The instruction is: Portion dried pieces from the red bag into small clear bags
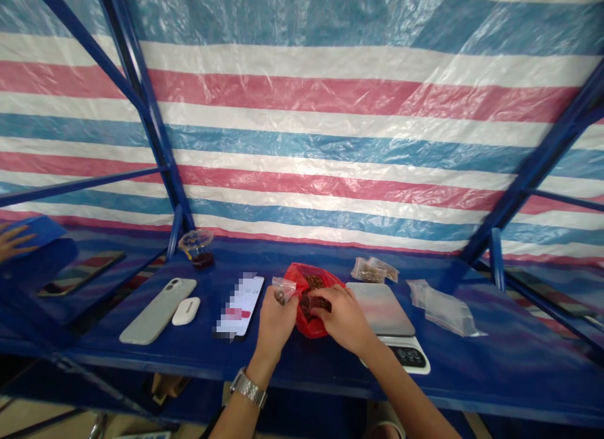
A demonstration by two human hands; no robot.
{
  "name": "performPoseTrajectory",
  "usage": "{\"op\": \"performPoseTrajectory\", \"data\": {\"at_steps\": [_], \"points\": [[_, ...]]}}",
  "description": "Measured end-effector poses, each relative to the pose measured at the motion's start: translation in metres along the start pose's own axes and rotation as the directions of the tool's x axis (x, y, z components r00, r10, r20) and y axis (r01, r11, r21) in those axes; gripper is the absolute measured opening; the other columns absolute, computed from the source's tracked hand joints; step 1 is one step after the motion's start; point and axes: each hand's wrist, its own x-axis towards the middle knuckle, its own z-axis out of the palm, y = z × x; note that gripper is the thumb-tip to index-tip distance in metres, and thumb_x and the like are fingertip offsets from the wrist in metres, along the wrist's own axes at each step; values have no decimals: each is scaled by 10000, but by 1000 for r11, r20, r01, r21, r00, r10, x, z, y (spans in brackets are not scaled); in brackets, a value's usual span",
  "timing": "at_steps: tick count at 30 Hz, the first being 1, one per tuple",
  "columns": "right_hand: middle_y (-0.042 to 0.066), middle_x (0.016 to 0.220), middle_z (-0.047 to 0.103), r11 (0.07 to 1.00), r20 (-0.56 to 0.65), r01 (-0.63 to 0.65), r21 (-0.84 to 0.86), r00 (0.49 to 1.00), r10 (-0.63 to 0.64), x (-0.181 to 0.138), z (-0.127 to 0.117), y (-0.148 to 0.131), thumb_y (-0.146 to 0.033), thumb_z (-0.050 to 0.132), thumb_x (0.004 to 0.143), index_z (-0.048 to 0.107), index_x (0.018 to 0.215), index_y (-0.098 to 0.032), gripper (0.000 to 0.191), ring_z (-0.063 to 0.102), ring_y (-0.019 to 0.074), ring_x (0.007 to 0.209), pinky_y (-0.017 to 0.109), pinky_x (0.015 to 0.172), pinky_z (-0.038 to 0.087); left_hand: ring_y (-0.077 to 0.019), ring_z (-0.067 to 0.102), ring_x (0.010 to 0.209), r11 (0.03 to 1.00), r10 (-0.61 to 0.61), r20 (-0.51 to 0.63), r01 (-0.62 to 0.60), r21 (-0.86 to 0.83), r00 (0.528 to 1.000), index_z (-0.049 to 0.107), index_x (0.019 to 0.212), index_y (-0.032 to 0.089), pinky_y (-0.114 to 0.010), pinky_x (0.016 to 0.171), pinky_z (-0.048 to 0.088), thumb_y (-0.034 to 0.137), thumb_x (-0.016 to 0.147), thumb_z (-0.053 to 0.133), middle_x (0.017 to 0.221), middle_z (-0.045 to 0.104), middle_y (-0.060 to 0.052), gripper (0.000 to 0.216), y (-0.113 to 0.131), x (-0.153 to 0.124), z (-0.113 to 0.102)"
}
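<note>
My left hand (276, 319) is closed on a small clear plastic bag (284, 289) with a few dark pieces in it, held just left of a red plastic bag (309, 326). My right hand (343, 316) reaches into the red bag's mouth, fingers pinched on a clump of dark brown pieces (315, 302). More of the brown pieces (314, 280) lie inside the red bag. A watch sits on my left wrist. Both hands hover over a blue table (283, 357).
A digital scale (384, 313) stands right of the red bag. Filled small bags (375, 270) lie behind it, empty clear bags (443, 310) to its right. Left: two phones (238, 307) (158, 310), a white earbud case (185, 311), a cup (198, 245). Another person's hand (14, 241) shows far left.
</note>
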Motion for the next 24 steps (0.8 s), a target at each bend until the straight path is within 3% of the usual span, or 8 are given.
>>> {"op": "performPoseTrajectory", "data": {"at_steps": [2, 5, 10, 15, 24], "points": [[19, 1044, 792, 997, -47, -39, 64, 998, 42, -1, -3, 5, -192, 646, 886, 769, 1091, -301, 263, 680, 259, 1029, 433, 989, 416, -187, 607, 704, 989, 134, -14, -133, 57, 991, 568, 876, 202, -311, 668, 458, 311, 832, 657, 778, 645, -1, 147, 6, -1, -4], [35, 1101, 788, 978, -143, -20, 210, 988, 51, -2, -13, 13, -258, 633, 906, 761, 1104, -282, 237, 693, 263, 1045, 447, 1014, 442, -209, 606, 789, 912, 358, -39, -341, 227, 933, 582, 881, 210, -338, 733, 466, 290, 830, 658, 851, 641, -21, 122, 17, -6, -11], [66, 1150, 759, 917, -321, 57, 395, 944, 80, -3, -33, 8, -307, 639, 912, 725, 1142, -240, 254, 685, 251, 1051, 419, 983, 508, -258, 639, 973, 838, 444, 53, -436, 329, 894, 599, 1227, 256, -393, 875, 470, 182, 837, 642, 1045, 704, -53, 400, 21, -14, -11], [52, 1162, 720, 930, -302, 245, 275, 940, -158, -5, -38, -11, -171, 622, 924, 711, 1157, -268, 267, 658, 224, 1105, 374, 994, 525, -265, 615, 1015, 740, 518, 154, -531, 414, 842, 640, 1093, 250, -410, 904, 455, 142, 881, 584, 1062, 705, -49, 245, 20, -17, 0], [84, 1323, 664, 931, -254, 365, -29, 898, -360, -8, -34, -13, 0, 472, 906, 695, 1239, -248, 472, 632, 250, 1212, 424, 1060, 532, -284, 625, 1020, 733, 512, 177, -535, 419, 840, 633, 1177, 236, -425, 894, 487, 257, 888, 654, 1045, 705, -67, 290, 18, -22, 17]]}}
